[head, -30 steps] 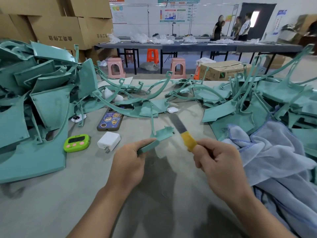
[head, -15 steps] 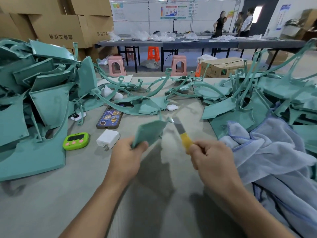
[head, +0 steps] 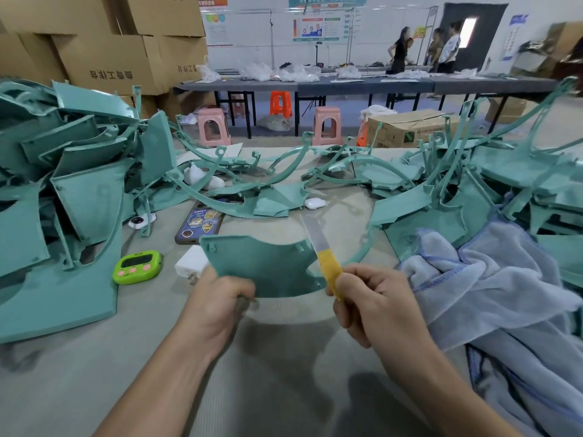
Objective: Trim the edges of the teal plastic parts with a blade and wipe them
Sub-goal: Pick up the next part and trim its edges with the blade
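Now we trim: our left hand (head: 220, 298) pinches the teal part (head: 262, 266) just above the table (head: 284, 389), our right hand (head: 375, 301) grips the blade (head: 318, 244) beside it. Next, we judge, steady edge contact.

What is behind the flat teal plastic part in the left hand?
Behind the teal plastic part, a white charger plug shows at its left edge, partly covered; a sticker-covered phone lies beyond its top. The tabletop directly behind is hidden.
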